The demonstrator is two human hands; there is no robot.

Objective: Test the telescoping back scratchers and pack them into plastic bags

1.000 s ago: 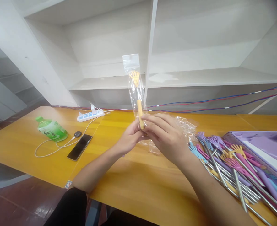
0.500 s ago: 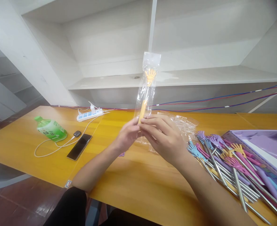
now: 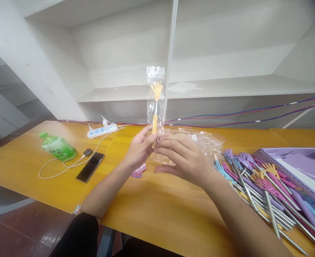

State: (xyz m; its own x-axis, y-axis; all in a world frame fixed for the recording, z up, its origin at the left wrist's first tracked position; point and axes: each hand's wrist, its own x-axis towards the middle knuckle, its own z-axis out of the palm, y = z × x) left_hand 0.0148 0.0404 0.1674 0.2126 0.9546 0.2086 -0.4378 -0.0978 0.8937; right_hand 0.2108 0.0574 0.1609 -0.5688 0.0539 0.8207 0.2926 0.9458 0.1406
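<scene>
A yellow back scratcher with a hand-shaped head stands upright inside a clear plastic bag. My left hand pinches its yellow handle near the bottom through the bag. Close beside the handle, my right hand has its fingers stretched out and the thumb apart, the fingertips at or just next to the bag's lower edge. Behind my right hand lies a heap of clear plastic bags. Several loose back scratchers in blue, purple, pink and yellow are piled on the right.
On the wooden table lie a small stack of pink cards, a phone, a green bottle and a power strip. A purple box stands at the right. White shelves rise behind, with cables below.
The bagged back scratcher has moved left and become more upright, held by my left hand. My right hand's fingers have come off the handle and spread. More of the pink cards shows.
</scene>
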